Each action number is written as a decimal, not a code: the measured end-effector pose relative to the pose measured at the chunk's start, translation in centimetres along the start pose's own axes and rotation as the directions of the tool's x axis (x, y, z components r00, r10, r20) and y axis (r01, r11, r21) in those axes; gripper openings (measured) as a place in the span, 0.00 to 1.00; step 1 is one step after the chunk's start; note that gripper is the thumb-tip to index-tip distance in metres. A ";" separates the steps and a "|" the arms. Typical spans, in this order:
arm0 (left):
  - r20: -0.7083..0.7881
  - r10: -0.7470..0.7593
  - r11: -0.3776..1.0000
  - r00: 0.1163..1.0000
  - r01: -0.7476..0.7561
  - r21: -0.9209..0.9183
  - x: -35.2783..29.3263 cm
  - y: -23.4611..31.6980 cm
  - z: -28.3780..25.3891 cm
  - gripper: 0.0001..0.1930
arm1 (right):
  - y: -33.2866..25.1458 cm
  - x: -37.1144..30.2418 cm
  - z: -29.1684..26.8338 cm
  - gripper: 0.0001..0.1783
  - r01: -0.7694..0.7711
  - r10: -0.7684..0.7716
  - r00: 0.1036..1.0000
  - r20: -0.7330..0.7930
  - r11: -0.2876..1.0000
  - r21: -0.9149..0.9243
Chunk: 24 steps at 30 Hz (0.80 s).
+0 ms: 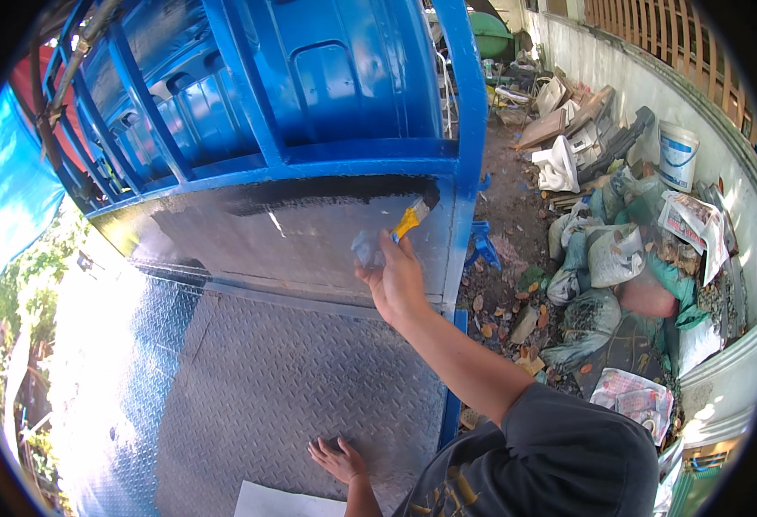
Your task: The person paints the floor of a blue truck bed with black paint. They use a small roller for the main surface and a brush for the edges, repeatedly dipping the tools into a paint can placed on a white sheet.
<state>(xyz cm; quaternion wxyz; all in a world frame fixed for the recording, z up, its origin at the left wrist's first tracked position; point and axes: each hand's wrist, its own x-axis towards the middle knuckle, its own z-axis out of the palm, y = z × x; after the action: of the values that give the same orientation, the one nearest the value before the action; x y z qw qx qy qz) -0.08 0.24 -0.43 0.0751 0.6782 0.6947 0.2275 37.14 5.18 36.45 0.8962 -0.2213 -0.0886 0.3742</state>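
My right hand (393, 280) is closed around a paintbrush (409, 220) with a yellow handle. Its dark bristles point up and right, at the right end of a wet-looking black paint band (309, 195). That band runs along the top of a grey metal panel (309, 250), below a blue frame rail (370, 165). Beside my right fingers is a pale bluish patch; I cannot tell whether it is a reflection or an object. My left hand (340, 459) lies with fingers spread on the grey diamond-plate bed (292, 370), close to a white sheet (285, 501).
Blue upright bars (245, 77) stand before a glossy blue truck cab (335, 77). To the right, a dirt path (503, 207) runs past filled sacks (616, 254), a white bucket (678, 155), scrap pieces (559, 129) and a wall (637, 73). Bright sunlight washes out the bed's left side.
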 end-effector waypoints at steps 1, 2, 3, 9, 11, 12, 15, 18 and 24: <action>0.016 -0.008 1.000 1.000 0.008 0.001 0.0 0.3 -0.1 0.33 | 0.1 0.3 0.0 0.09 0.011 -0.011 1.000 -0.014 1.000 0.008; 0.018 -0.012 1.000 1.000 0.012 0.002 -0.1 0.4 -0.2 0.33 | 0.2 0.7 0.1 0.09 0.017 -0.016 1.000 -0.027 1.000 0.016; 0.020 -0.016 1.000 1.000 0.016 0.001 -0.1 0.5 -0.3 0.33 | 0.4 1.0 0.2 0.09 0.024 -0.023 0.999 -0.040 0.999 0.024; -0.005 -0.021 1.000 1.000 0.021 -0.010 0.0 0.0 -0.1 0.34 | 1.1 3.0 0.6 0.11 0.012 -0.012 1.000 -0.027 1.000 0.009; 0.001 -0.028 1.000 1.000 0.028 -0.008 0.0 0.0 -0.1 0.34 | 1.3 3.9 0.5 0.12 0.017 -0.017 1.000 -0.007 1.000 -0.006; 0.004 -0.028 1.000 1.000 0.028 -0.007 0.1 0.1 -0.1 0.34 | 1.3 4.3 0.6 0.12 0.020 -0.020 1.000 0.004 1.000 -0.012; 0.017 -0.042 0.999 0.999 0.042 -0.017 0.1 0.3 -0.2 0.34 | 1.0 4.9 1.4 0.11 0.009 -0.009 1.000 -0.027 1.000 -0.012; 0.012 -0.039 0.999 0.999 0.040 -0.023 0.0 0.3 -0.3 0.33 | 1.1 5.0 1.7 0.11 -0.013 0.013 0.999 -0.029 1.000 -0.022; -0.005 -0.022 0.999 1.000 0.022 -0.030 0.1 0.3 -0.1 0.33 | 1.9 5.7 2.0 0.11 -0.039 0.039 0.999 0.017 0.999 -0.018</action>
<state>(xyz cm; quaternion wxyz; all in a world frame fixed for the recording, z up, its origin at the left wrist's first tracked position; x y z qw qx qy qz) 0.10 0.33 -0.20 0.0859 0.6686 0.6989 0.2391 39.32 11.10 37.27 0.8860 -0.2273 -0.0955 0.3927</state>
